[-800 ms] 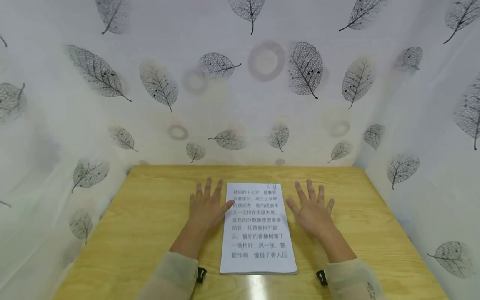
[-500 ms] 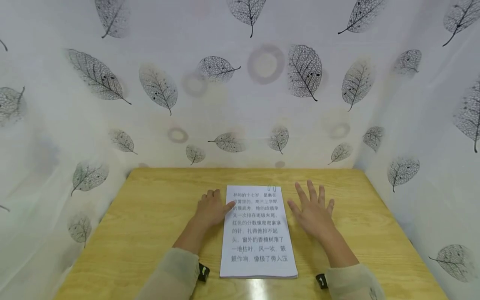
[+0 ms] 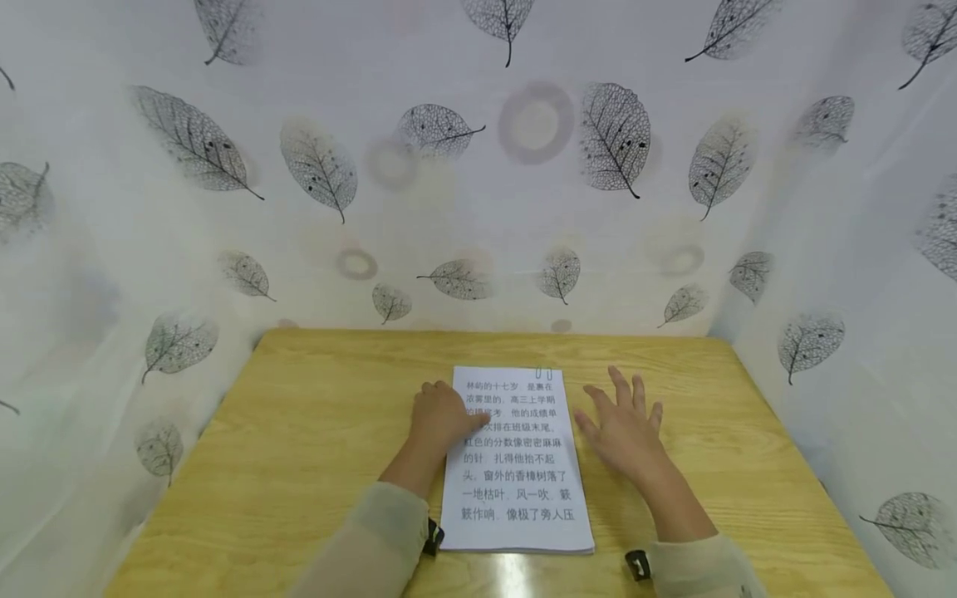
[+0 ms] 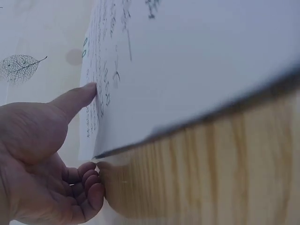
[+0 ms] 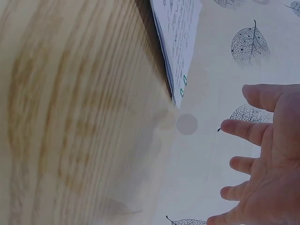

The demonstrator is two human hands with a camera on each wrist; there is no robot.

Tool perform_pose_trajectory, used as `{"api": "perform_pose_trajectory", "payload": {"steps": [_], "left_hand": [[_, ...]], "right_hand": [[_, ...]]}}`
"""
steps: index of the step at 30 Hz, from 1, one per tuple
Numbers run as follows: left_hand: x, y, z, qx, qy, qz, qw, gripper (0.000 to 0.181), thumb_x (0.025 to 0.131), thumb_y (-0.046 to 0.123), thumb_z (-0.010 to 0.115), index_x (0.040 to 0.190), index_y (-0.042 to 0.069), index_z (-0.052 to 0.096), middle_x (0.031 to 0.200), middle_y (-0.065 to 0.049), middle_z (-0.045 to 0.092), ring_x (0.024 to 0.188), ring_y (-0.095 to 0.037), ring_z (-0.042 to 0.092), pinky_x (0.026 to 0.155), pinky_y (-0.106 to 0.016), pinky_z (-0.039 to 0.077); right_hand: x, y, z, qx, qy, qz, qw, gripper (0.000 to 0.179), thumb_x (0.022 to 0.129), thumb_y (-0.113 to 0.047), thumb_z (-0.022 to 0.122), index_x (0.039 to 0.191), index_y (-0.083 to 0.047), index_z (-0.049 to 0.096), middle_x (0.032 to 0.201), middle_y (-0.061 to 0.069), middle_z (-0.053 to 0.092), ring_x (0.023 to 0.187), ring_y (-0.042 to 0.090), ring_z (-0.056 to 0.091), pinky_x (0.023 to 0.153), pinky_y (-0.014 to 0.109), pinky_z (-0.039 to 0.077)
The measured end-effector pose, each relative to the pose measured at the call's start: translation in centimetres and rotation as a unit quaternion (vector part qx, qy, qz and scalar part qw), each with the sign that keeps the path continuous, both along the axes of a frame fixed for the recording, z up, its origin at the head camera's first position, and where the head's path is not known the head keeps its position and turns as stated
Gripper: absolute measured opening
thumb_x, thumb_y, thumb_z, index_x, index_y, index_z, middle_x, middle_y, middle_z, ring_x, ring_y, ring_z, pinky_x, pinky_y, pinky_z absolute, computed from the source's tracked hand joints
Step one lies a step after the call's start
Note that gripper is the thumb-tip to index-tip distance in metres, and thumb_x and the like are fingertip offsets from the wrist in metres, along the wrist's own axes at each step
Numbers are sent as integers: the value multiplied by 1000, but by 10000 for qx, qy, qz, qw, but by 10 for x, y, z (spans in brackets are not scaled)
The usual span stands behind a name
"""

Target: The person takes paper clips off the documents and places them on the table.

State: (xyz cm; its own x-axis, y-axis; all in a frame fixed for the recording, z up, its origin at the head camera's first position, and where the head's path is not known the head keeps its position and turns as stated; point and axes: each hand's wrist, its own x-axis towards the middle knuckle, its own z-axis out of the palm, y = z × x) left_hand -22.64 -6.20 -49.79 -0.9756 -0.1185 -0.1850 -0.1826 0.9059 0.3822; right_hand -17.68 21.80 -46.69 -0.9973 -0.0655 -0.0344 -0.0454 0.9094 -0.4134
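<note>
The left hand (image 3: 443,418) pinches the paper stack (image 3: 517,482) with curled fingers; the right hand (image 3: 626,438) spreads loose, so one-sided lifting could skew it.

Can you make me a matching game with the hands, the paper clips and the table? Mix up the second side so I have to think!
Column one
1. left hand
2. right hand
3. paper clips
4. table

Column two
A. at the far end of the stack of paper, toward its right corner
B. to the right of the stack of paper, not touching it, fingers spread
C. yellowish wood, under the stack of paper
D. over the left edge of the stack of paper, fingers curled

Right pairs: 1-D, 2-B, 3-A, 4-C
</note>
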Motion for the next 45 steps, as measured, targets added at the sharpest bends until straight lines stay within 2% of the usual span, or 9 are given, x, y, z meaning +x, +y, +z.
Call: {"api": "perform_pose_trajectory", "payload": {"steps": [8,17,23,26,29,33,37,41,45], "left_hand": [[-5,6,-3,103,-155,59,9998,94,84,61,88,136,-11,57,116,-22,61,100,-31,59,93,-44,57],[-5,4,-14,1134,-243,339,9927,97,87,46,90,152,-6,41,100,-16,68,83,-29,68,77,-42,62],[-8,-21,-18,1918,-207,1,9812,44,98,22,72,133,-3,65,107,-14,74,93,-26,69,82,-40,60],[-9,-35,-14,2435,-340,-34,9693,33,100,17,69,127,-1,71,112,-14,75,97,-25,70,83,-36,59],[-11,-47,-15,3083,-545,3,9497,31,102,15,68,129,-1,69,112,-14,74,97,-24,69,82,-32,57],[-12,-61,-21,3919,-791,-130,9165,32,104,12,69,133,-1,64,115,-16,75,98,-23,73,84,-31,59],[-10,-70,-26,4541,-920,-425,8852,35,106,11,67,137,-1,59,119,-19,77,95,-21,76,84,-31,61],[-9,-77,-29,5078,-1004,-627,8533,36,107,7,65,140,-1,53,121,-19,78,95,-19,77,85,-30,62],[-10,-84,-31,5437,-1067,-815,8285,35,107,5,64,139,0,50,119,-14,80,95,-18,77,86,-30,61]], "right_hand": [[2,-2,4,28,-58,-13,10000,56,110,-40,58,157,-9,54,181,24,6,164,60,-4,120,90,1],[1,1,3,-79,-168,16,9998,55,110,-39,58,156,-8,56,180,26,9,163,61,2,119,90,5],[-2,3,1,-145,-218,180,9995,52,111,-37,58,154,-8,57,180,27,12,163,60,9,121,88,13],[-4,6,0,-287,-251,306,9988,52,111,-36,57,154,-7,57,179,28,13,163,59,12,121,87,17],[-7,9,0,-569,-293,469,9968,52,112,-35,56,155,-5,56,178,30,13,161,60,18,121,83,27],[-12,13,-1,-1062,-390,629,9916,51,114,-34,54,155,-4,54,176,33,13,156,64,29,117,79,38],[-19,16,-4,-1571,-514,574,9846,51,115,-34,53,157,-5,52,176,31,17,156,63,30,121,79,33],[-29,19,-6,-2198,-665,379,9725,53,114,-33,54,161,-9,46,174,27,24,159,56,29,124,75,32],[-44,21,-9,-2980,-778,186,9512,57,113,-29,58,164,-10,40,174,23,30,159,51,36,124,67,40]]}}
